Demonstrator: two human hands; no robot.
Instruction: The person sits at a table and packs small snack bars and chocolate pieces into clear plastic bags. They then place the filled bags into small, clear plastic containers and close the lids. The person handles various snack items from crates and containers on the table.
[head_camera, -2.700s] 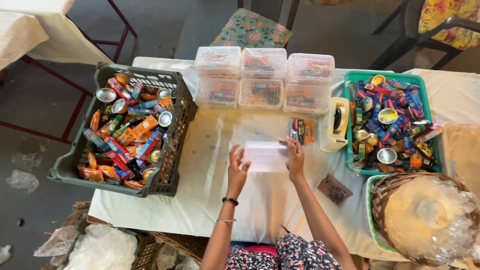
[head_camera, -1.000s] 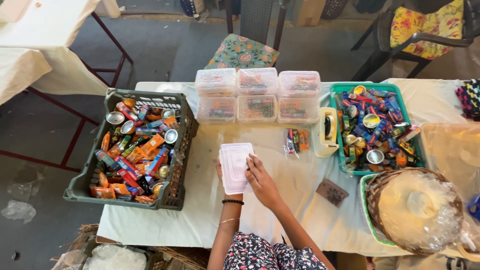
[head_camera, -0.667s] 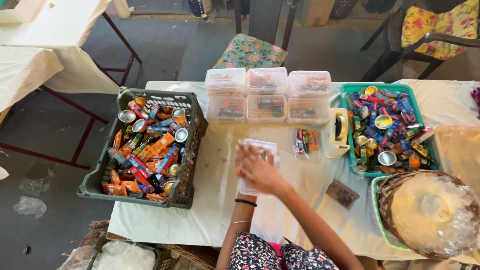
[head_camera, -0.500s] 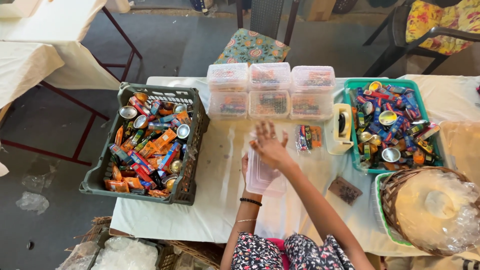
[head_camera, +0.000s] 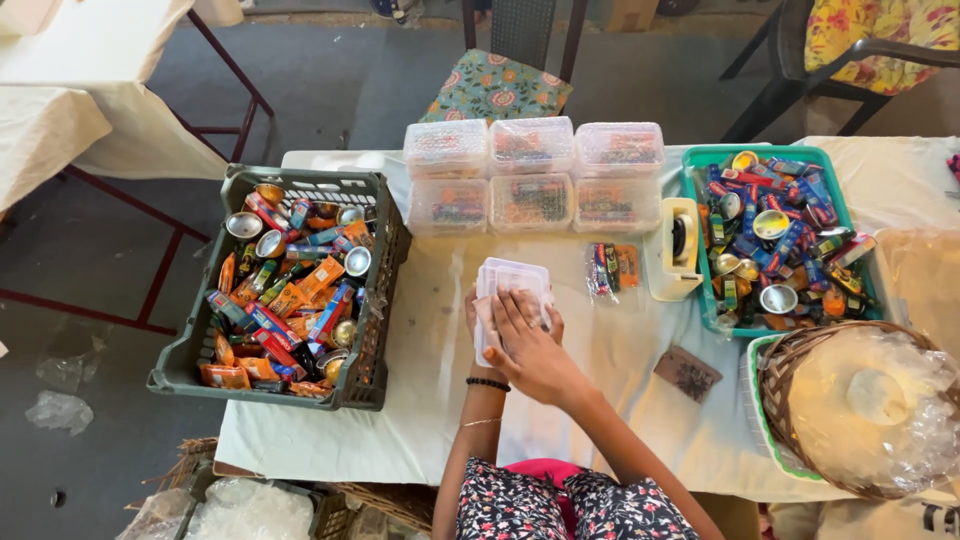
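Note:
A small clear plastic box (head_camera: 515, 277) with a white lid lies on the white tablecloth in front of me. My left hand (head_camera: 479, 318) grips its left edge, partly covered by my other hand. My right hand (head_camera: 530, 348) lies flat on top of the box, fingers spread. A clear packet of small coloured items (head_camera: 611, 270) lies just right of the box. Beyond it stand stacked clear lidded boxes (head_camera: 533, 175) holding coloured items.
A dark crate (head_camera: 372, 330) full of wrappers and small tins stands at the left. A teal tray (head_camera: 700, 240) with similar items and a white tape dispenser (head_camera: 673, 250) are at the right. A wicker basket (head_camera: 790, 370) with plastic and a brown card (head_camera: 687, 373) sit near right.
The box has turned from lying sideways to lengthways and sits nearer the table's middle. My right hand reached out toward the stacked boxes, then came back down onto the box.

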